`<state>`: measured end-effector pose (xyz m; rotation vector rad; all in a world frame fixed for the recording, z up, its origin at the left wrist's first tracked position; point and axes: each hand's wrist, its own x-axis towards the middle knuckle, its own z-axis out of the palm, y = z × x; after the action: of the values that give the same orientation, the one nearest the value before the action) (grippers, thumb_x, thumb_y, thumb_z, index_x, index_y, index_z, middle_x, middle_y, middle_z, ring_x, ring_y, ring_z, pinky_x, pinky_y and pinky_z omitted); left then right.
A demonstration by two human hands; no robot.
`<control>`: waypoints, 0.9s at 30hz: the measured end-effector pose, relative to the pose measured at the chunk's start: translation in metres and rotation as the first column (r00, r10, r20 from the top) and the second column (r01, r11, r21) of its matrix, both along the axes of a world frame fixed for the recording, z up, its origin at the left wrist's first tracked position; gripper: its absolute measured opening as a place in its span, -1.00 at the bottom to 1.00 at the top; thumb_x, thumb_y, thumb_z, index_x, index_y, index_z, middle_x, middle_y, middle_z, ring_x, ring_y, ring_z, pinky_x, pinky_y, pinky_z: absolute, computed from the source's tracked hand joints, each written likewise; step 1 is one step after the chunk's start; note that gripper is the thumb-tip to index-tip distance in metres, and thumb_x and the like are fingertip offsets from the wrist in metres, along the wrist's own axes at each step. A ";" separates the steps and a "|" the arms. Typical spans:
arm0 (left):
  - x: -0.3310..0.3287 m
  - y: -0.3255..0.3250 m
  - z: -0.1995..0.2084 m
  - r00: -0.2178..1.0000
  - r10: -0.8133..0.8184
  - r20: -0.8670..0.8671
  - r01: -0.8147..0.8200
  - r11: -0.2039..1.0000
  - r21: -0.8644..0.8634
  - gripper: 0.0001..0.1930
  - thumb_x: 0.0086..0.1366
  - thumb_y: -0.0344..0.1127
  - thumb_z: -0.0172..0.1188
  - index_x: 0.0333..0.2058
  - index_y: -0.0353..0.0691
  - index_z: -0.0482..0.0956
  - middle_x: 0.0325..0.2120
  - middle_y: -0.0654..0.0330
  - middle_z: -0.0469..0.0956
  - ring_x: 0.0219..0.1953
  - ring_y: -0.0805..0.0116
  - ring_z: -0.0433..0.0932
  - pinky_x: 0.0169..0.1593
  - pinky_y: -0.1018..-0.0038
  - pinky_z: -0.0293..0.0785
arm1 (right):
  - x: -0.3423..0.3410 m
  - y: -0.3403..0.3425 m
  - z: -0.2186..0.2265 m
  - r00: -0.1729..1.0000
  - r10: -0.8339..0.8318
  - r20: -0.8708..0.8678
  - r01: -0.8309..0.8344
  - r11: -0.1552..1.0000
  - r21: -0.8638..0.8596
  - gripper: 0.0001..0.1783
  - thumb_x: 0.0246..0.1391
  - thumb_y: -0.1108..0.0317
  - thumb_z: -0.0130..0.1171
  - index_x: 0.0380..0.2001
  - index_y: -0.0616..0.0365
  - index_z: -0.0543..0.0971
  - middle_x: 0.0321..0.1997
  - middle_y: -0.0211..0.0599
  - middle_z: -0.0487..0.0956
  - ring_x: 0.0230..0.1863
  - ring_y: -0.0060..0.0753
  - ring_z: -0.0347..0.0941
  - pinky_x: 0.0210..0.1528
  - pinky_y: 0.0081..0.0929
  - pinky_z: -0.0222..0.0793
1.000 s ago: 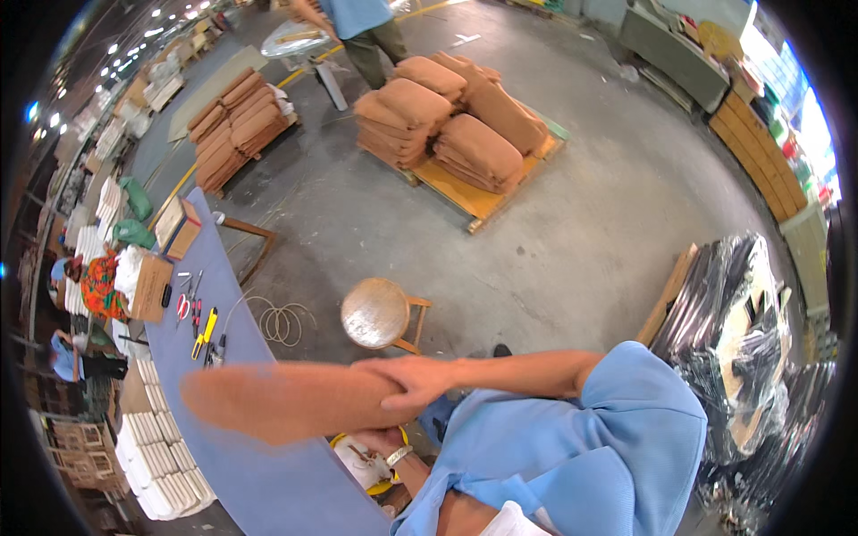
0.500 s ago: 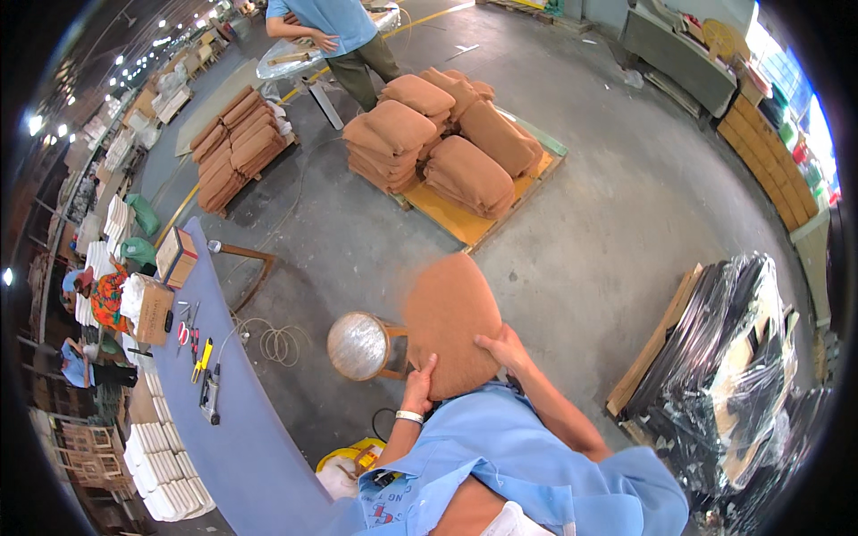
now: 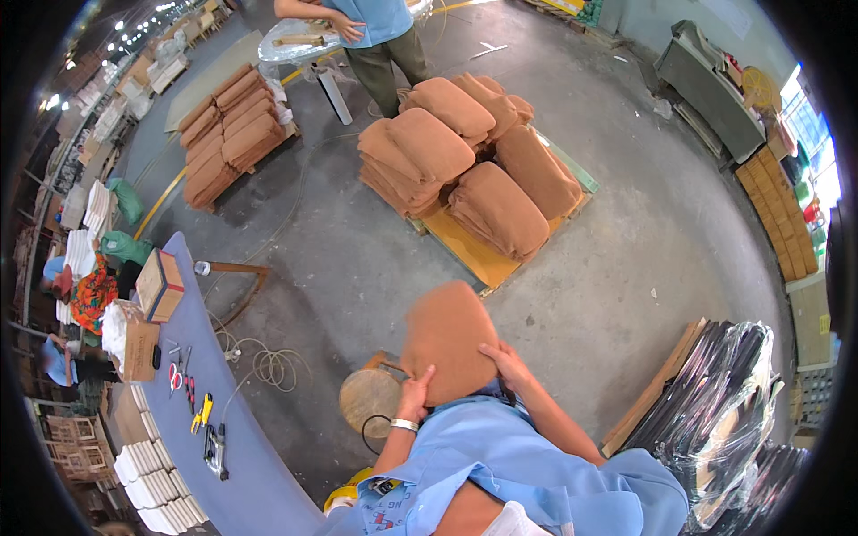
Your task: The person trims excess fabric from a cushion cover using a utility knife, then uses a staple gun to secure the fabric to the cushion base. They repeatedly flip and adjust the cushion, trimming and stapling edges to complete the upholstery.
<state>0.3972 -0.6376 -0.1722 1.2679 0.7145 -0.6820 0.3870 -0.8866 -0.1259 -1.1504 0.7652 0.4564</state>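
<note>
In front of my waist I hold a flat brown cushion [image 3: 450,335] with rounded corners, one hand at each side of its near end. My left hand [image 3: 416,393], a white band at its wrist, grips the lower left edge with the thumb on top. The right edge is pinched by my right hand [image 3: 504,362], thumb also on the upper face. Fingers under the cushion are hidden. A round stool [image 3: 370,398] stands just left of my left hand. Beyond the cushion, piles of similar brown cushions [image 3: 497,211] lie on a pallet [image 3: 472,247].
A blue-covered table [image 3: 234,429] on the left bears yellow-handled pliers [image 3: 203,413], a air tool [image 3: 215,451], scissors [image 3: 175,379] and boxes [image 3: 160,286]. Another cushion stack [image 3: 234,134] stands far left. A person [image 3: 380,40] stands behind the pallet. Plastic-wrapped panels [image 3: 706,420] lean at right.
My view has shifted, so the pallet and its cushions sit lower and further right. The held cushion looks shorter and tilted differently; both hands keep their grip.
</note>
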 end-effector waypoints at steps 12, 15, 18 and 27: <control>0.167 0.090 0.049 0.827 0.561 0.025 -0.559 0.819 0.125 -0.23 0.31 -0.14 0.43 0.30 -0.50 0.30 0.16 -0.13 0.50 0.06 0.01 0.62 -0.05 0.16 0.69 | 0.288 -0.036 -0.107 0.978 -0.204 0.038 0.198 0.973 0.117 -0.29 0.29 -0.12 0.27 0.28 0.13 0.38 0.16 -0.01 0.54 0.10 -0.07 0.56 0.10 -0.11 0.55; 0.190 0.118 0.042 0.788 0.616 -0.015 -0.600 0.772 0.210 -0.24 0.34 -0.09 0.39 0.30 -0.49 0.30 0.17 -0.09 0.51 0.10 0.00 0.60 0.04 0.02 0.64 | 0.377 -0.066 -0.151 0.952 -0.300 0.051 0.298 0.953 0.045 -0.27 0.23 -0.14 0.33 0.23 0.16 0.41 0.17 -0.10 0.53 0.08 -0.19 0.55 -0.01 -0.24 0.57; 0.201 0.137 0.044 0.685 0.727 -0.055 -0.690 0.671 0.272 -0.28 0.29 -0.05 0.43 0.28 -0.31 0.38 0.15 0.02 0.55 0.09 0.01 0.61 0.03 0.00 0.62 | 0.475 -0.074 -0.189 0.924 -0.380 0.045 0.382 0.921 -0.071 -0.16 0.19 -0.17 0.36 0.30 0.19 0.36 0.26 -0.09 0.48 0.15 -0.15 0.51 0.07 -0.20 0.53; 0.336 0.099 0.071 0.532 0.820 -0.209 -0.774 0.571 0.274 -0.53 0.34 -0.08 0.36 0.13 -0.14 0.53 -0.01 0.15 0.67 -0.04 0.14 0.67 -0.06 0.17 0.63 | 0.641 -0.085 -0.279 0.585 -0.776 0.235 0.777 0.620 0.112 -0.21 0.19 0.19 0.43 0.35 0.23 0.29 0.33 -0.07 0.46 0.32 -0.14 0.41 0.33 -0.12 0.39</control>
<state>0.7328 -0.5386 -0.1013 0.7989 1.5237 -0.0355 1.0275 -0.9719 -0.4048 -0.7377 0.9495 -0.4491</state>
